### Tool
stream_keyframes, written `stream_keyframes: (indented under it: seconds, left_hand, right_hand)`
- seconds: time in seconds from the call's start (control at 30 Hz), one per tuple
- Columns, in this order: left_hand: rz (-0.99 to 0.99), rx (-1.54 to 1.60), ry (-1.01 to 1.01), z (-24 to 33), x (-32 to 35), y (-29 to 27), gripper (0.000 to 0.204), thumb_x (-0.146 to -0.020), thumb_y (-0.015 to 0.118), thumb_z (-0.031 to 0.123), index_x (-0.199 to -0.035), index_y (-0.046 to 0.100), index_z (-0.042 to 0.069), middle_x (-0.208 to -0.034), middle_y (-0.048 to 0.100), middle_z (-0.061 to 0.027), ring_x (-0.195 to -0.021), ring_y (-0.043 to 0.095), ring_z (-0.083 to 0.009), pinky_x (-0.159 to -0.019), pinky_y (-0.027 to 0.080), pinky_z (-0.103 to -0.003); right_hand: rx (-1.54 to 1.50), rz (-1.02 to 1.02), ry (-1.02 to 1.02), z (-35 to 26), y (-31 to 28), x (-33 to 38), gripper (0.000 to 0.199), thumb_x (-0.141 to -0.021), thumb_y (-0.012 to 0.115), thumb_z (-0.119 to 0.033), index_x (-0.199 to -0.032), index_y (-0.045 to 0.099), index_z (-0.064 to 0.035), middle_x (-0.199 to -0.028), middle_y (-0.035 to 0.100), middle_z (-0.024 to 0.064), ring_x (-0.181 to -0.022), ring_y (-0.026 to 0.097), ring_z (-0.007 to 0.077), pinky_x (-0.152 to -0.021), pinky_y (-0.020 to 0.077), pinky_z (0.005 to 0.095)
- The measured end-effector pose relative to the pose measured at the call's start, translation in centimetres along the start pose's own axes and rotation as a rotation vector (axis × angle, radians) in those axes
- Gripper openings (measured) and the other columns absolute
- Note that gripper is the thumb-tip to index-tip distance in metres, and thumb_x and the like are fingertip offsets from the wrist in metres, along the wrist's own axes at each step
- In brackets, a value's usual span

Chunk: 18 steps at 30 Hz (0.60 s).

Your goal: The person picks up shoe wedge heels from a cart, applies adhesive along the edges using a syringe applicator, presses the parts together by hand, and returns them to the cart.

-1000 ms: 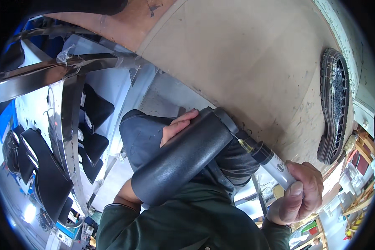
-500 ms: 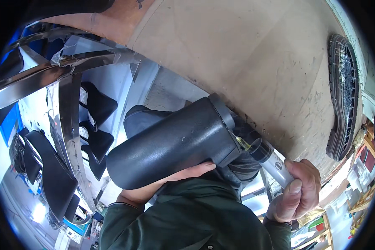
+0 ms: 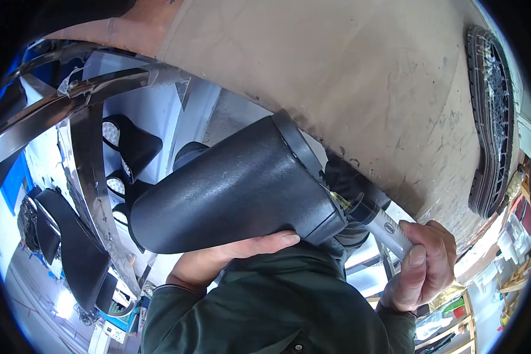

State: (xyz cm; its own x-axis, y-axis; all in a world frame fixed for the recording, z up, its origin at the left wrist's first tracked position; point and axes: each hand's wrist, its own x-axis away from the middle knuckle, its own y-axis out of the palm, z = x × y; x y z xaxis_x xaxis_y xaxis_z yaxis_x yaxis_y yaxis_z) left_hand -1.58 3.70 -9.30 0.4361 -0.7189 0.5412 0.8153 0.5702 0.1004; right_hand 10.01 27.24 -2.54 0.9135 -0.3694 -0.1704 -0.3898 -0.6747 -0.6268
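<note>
My left hand (image 3: 262, 243) supports a black, smooth-surfaced shoe-like piece (image 3: 218, 183) from below, its thumb along the lower side. The piece is tilted, with a rounded end at the lower left and a banded edge at the right. My right hand (image 3: 425, 262) is closed around a clear syringe (image 3: 389, 231), thumb and fingers on its barrel. The syringe's nozzle end is up against the banded edge, where a yellowish bit (image 3: 340, 200) shows. My left fingers are mostly hidden behind the piece.
A brown worktable (image 3: 312, 65) fills the upper right. On its far right lies a dark shoe sole (image 3: 488, 124). At the left stands a metal rack (image 3: 91, 159) with several black shoes (image 3: 71, 242). Wooden shelving (image 3: 466, 324) is at the lower right.
The black piece has shifted left and slightly up and turned a little in my left hand. My right hand keeps the syringe at its edge, nearly unmoved.
</note>
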Motion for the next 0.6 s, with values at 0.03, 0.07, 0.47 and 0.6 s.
stream_keyframes:
  seconds: [0.03, 0.07, 0.47, 0.6]
  left_hand:
    - [-0.010, 0.040, -0.012, -0.1, -0.1, 0.1, 0.063, -0.069, 0.076, 0.015, -0.123, 0.048, 0.001, -0.116, 0.056, -0.0128, -0.108, 0.054, -0.0242, -0.094, 0.042, -0.036]
    - [-0.021, 0.080, -0.025, -0.2, -0.1, 0.1, 0.064, -0.069, 0.076, 0.015, -0.124, 0.047, 0.000, -0.117, 0.056, -0.0131, -0.109, 0.054, -0.0246, -0.094, 0.041, -0.036]
    - [-0.012, 0.405, -0.021, -1.4, 0.3, 1.2, 0.075, -0.066, 0.075, 0.016, -0.129, 0.040, -0.002, -0.118, 0.053, -0.0170, -0.109, 0.054, -0.0285, -0.096, 0.041, -0.040]
    - [0.004, 0.372, 0.015, -1.8, 0.4, 1.2, 0.076, -0.065, 0.076, 0.018, -0.129, 0.039, -0.002, -0.117, 0.054, -0.0168, -0.109, 0.054, -0.0289, -0.095, 0.042, -0.041]
  right_hand:
    - [0.012, -0.004, 0.012, -0.1, -0.3, 0.1, 0.028, -0.082, 0.053, -0.019, -0.085, 0.063, 0.0066, -0.057, 0.058, 0.0088, -0.035, 0.039, 0.0137, -0.043, 0.0300, 0.0302]
    - [0.013, -0.024, 0.048, -0.3, -0.5, 0.2, 0.028, -0.083, 0.053, -0.020, -0.086, 0.063, 0.0059, -0.056, 0.057, 0.0077, -0.036, 0.039, 0.0137, -0.044, 0.0304, 0.0302]
    - [0.027, -0.062, 0.072, -0.3, -2.0, 1.9, 0.023, -0.078, 0.055, -0.015, -0.084, 0.064, 0.0049, -0.050, 0.052, 0.0040, -0.035, 0.038, 0.0127, -0.041, 0.0282, 0.0292]
    - [0.054, -0.069, 0.078, -0.5, -2.7, 2.4, 0.023, -0.076, 0.056, -0.015, -0.084, 0.064, 0.0050, -0.050, 0.052, 0.0043, -0.035, 0.037, 0.0128, -0.043, 0.0286, 0.0296]
